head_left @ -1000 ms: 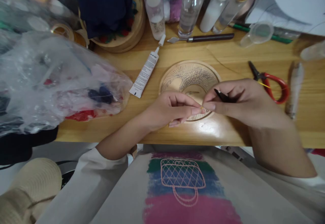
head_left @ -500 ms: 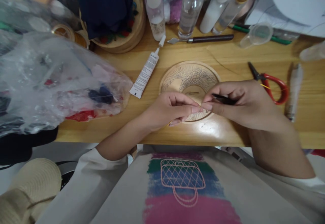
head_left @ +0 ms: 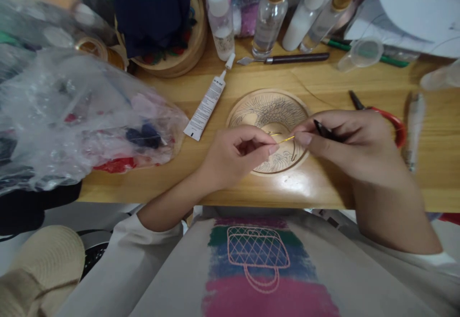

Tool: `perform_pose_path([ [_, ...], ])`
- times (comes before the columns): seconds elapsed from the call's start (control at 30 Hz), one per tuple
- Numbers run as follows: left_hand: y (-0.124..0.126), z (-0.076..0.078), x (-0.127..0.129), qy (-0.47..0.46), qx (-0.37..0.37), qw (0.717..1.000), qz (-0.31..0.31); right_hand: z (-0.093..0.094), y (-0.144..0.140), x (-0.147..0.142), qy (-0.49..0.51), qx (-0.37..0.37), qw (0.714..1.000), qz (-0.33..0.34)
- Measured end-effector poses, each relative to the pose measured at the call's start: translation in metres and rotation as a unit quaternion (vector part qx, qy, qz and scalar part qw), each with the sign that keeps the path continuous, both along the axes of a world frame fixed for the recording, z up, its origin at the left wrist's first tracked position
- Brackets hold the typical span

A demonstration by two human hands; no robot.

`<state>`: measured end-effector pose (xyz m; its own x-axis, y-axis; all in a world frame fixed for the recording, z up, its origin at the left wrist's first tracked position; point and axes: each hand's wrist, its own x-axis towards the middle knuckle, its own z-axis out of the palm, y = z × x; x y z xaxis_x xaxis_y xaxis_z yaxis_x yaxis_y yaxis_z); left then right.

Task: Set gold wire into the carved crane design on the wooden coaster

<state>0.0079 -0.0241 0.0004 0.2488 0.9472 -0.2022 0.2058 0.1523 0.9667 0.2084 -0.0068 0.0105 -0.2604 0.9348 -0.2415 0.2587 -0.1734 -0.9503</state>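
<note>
My left hand and my right hand hover over a round wooden disc carved with a bird pattern, lying on the wooden table. A thin gold wire stretches between the fingertips of both hands, each pinching one end. My right hand also holds a slim black tool between its fingers. Part of the disc is hidden under my hands.
A white glue tube lies left of the disc. Red-handled pliers lie behind my right hand. A palette knife, bottles, a clear cup and a round wooden box stand at the back. A clear plastic bag fills the left.
My hands have drawn a little apart, so a short length of gold wire now shows between the fingertips. My right hand has shifted slightly up and right.
</note>
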Motion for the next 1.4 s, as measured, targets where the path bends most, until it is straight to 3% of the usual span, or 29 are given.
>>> perform_pose_path([
  [0.13,-0.001,-0.002,-0.004,0.120,0.190,0.974,-0.024,-0.001,0.000,0.000,0.012,-0.019,0.999,-0.030],
  [0.27,-0.003,-0.007,-0.008,0.229,0.380,0.894,-0.064,-0.002,0.002,0.000,0.029,-0.032,0.999,-0.027],
  [0.33,-0.005,-0.009,-0.011,0.267,0.440,0.854,-0.078,-0.002,0.002,0.000,0.034,-0.034,0.999,-0.007],
  [0.43,-0.007,-0.010,-0.013,0.297,0.487,0.816,-0.091,-0.001,0.001,0.001,0.034,-0.038,0.999,0.006],
  [0.67,-0.009,-0.005,-0.012,0.324,0.534,0.779,-0.054,-0.001,0.001,-0.002,0.024,-0.041,0.999,0.014],
  [1.0,-0.011,-0.003,-0.011,0.347,0.525,0.775,-0.064,-0.003,0.002,0.000,0.023,-0.063,0.998,0.020],
  [1.17,-0.010,-0.003,-0.010,0.367,0.542,0.754,-0.060,-0.004,0.001,-0.003,0.025,-0.072,0.997,0.023],
  [1.27,-0.010,-0.004,-0.008,0.362,0.534,0.763,-0.047,-0.003,0.001,-0.004,0.013,-0.061,0.998,0.027],
  [1.4,-0.009,-0.007,-0.006,0.337,0.503,0.795,-0.025,-0.003,-0.001,-0.004,-0.006,-0.033,0.999,0.022],
])
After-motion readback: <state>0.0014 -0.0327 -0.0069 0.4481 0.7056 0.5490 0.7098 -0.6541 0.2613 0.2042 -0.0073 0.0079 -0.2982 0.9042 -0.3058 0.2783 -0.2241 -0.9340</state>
